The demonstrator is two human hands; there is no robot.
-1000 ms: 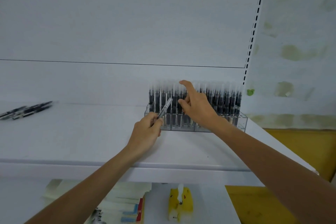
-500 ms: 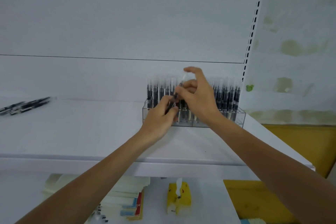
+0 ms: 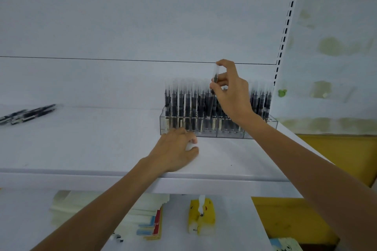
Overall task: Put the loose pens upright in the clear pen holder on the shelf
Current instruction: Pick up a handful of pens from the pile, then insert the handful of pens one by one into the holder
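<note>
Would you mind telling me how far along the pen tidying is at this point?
Mostly done: the clear pen holder is packed with upright pens. In hand: the right hand pinches one pen upright above the rows, not yet seated, while the left hand rests on the shelf by the holder's front. Left: a few loose pens lying at the shelf's far left.

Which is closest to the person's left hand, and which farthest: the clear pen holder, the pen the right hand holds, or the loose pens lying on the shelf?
In the head view, from the left hand:
1. Clear pen holder, just beyond it.
2. Pen pinched in the right hand, up and right.
3. Loose pens, far left on the shelf.
</note>
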